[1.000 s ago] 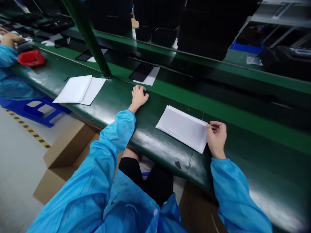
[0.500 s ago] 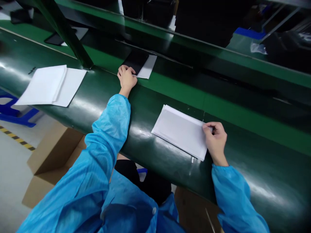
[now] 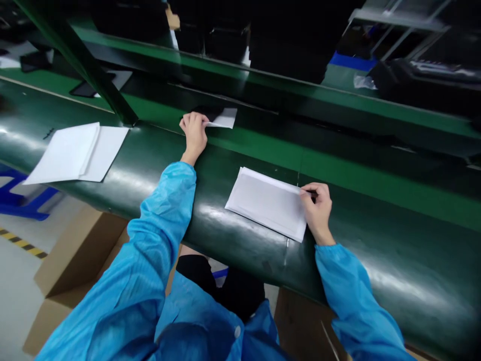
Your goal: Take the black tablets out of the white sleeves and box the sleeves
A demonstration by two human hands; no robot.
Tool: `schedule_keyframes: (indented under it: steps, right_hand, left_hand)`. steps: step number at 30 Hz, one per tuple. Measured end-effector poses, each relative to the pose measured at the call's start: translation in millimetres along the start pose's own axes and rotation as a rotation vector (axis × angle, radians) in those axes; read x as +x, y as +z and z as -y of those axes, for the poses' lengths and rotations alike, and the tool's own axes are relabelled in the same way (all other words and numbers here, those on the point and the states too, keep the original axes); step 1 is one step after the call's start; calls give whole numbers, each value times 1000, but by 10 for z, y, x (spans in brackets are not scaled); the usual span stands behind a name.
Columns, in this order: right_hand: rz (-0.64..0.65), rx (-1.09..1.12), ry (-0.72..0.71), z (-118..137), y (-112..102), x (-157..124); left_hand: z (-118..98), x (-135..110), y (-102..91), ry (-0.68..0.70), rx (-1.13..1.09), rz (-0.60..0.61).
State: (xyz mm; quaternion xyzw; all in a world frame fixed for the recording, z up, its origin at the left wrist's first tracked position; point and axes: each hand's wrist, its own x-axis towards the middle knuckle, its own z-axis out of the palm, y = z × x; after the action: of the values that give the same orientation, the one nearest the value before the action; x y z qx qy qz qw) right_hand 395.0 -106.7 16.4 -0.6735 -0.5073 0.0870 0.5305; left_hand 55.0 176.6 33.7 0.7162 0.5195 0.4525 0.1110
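Note:
My left hand (image 3: 194,131) reaches forward across the dark green table (image 3: 394,260) to the conveyor belt. Its fingers are closed on the near edge of a flat black item with a white sheet (image 3: 224,118) under it. My right hand (image 3: 316,210) rests on the table with its fingers curled on the right end of a stack of white envelopes (image 3: 267,202) lying in front of me. Both arms wear blue sleeves.
More white envelopes (image 3: 77,153) lie at the left of the table beside a slanted green post (image 3: 78,57). Another black item on a white sheet (image 3: 99,84) sits further left on the belt. Cardboard boxes (image 3: 75,271) stand on the floor below.
My left hand has moved forward from the table to the belt and closed on the black item with the white sheet. My right hand has stayed on the envelope stack.

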Motion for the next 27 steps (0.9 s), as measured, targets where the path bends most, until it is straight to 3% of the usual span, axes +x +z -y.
schedule_keyframes:
  steps: [5, 9, 13, 18, 22, 27]
  right_hand:
    - [39, 161, 57, 13, 15, 26]
    - [24, 407, 216, -53, 36, 74]
    - [59, 529, 273, -140, 45, 117]
    - [92, 250, 195, -170, 32, 79]
    - [127, -11, 83, -164, -11, 74]
    - [165, -149, 123, -157, -90, 112]
  left_hand:
    - [-435, -442, 127, 177, -89, -68]
    - [-706, -1021, 259, 370, -96, 82]
    - [-764, -1542, 272, 582, -205, 248]
    - [-832, -1841, 143, 746, -304, 438]
    - [-942, -1885, 35, 820, -263, 397]
    - [-998, -1895, -19, 741, -248, 330]
